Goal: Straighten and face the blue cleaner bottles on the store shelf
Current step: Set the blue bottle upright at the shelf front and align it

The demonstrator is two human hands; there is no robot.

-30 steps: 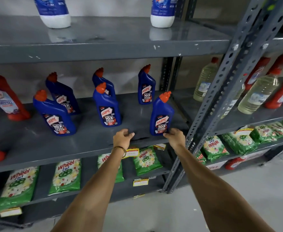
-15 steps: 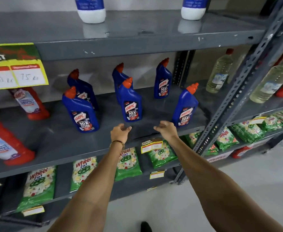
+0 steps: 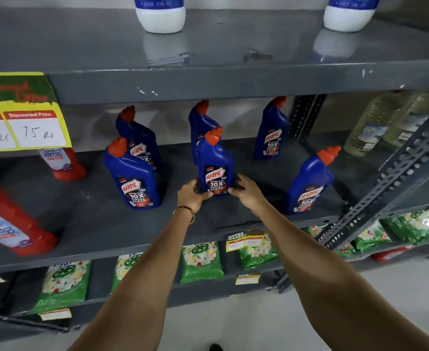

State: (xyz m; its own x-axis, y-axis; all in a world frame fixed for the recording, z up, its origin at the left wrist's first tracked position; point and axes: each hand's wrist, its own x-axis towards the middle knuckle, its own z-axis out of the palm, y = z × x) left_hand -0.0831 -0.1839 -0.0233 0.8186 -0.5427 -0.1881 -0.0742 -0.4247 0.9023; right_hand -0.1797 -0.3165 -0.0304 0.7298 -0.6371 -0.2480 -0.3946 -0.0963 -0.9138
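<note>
Several blue cleaner bottles with orange caps stand on the grey middle shelf (image 3: pixel 86 224). The middle front bottle (image 3: pixel 214 163) faces me, label forward, and both hands hold its base: my left hand (image 3: pixel 192 193) on its left side, my right hand (image 3: pixel 246 190) on its right. Another front bottle (image 3: pixel 132 178) stands to the left, one more (image 3: pixel 309 183) leans at the right near the shelf edge. Three bottles stand behind: back left (image 3: pixel 138 138), back middle (image 3: pixel 199 122) partly hidden, back right (image 3: pixel 271 133).
Red cleaner bottles (image 3: pixel 13 224) stand at the left of the same shelf under a yellow price sign (image 3: pixel 23 117). White-based bottles (image 3: pixel 160 16) sit on the shelf above. Green detergent packs (image 3: pixel 202 260) lie below. A perforated steel upright (image 3: pixel 386 178) and clear bottles (image 3: pixel 370 125) are at the right.
Both hands have moved from the shelf's front edge up to the middle front bottle and closed on its base. The view has shifted closer and leftward.
</note>
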